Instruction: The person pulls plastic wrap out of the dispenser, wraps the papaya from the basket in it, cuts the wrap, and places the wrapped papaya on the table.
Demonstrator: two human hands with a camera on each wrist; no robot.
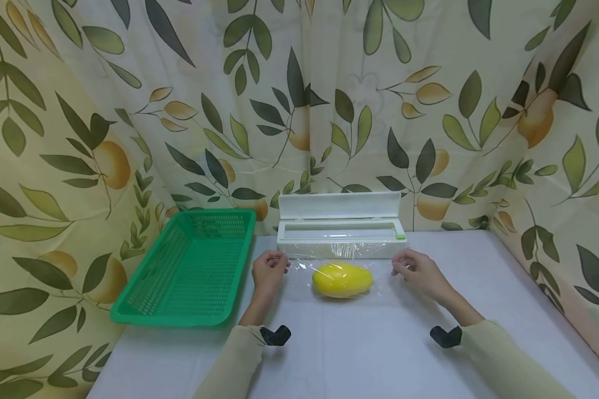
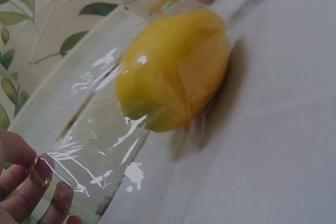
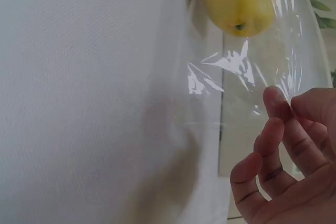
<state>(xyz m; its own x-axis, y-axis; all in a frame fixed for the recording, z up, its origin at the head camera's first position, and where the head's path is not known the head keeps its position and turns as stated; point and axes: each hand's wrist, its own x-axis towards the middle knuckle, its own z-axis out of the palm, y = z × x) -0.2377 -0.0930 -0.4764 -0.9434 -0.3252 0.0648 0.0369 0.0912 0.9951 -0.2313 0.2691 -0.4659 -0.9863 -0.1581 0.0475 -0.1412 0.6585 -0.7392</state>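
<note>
A sheet of clear cling film (image 2: pixel 113 153) stretches between both hands, creased and shiny. Thumb and index finger of the left hand (image 1: pixel 269 271) pinch its left edge. On the opposite side, the right hand (image 1: pixel 421 271) pinches the film between thumb and index finger, its other fingers loosely bent in the right wrist view. A smooth yellow oblong fruit (image 1: pixel 342 280), papaya-like, lies between the hands, and the film overlaps it in every view. Just behind it, a white cling film dispenser box (image 1: pixel 297 252) stands with its lid (image 1: pixel 339 206) raised.
To the left is a green plastic basket (image 1: pixel 179 320) with perforated walls. A white cloth (image 1: pixel 349 354) covers the table. Leaf-and-fruit patterned curtains (image 1: pixel 189 72) enclose the back and sides. On the dispenser's right end sits a small bright green slider (image 1: pixel 400 237).
</note>
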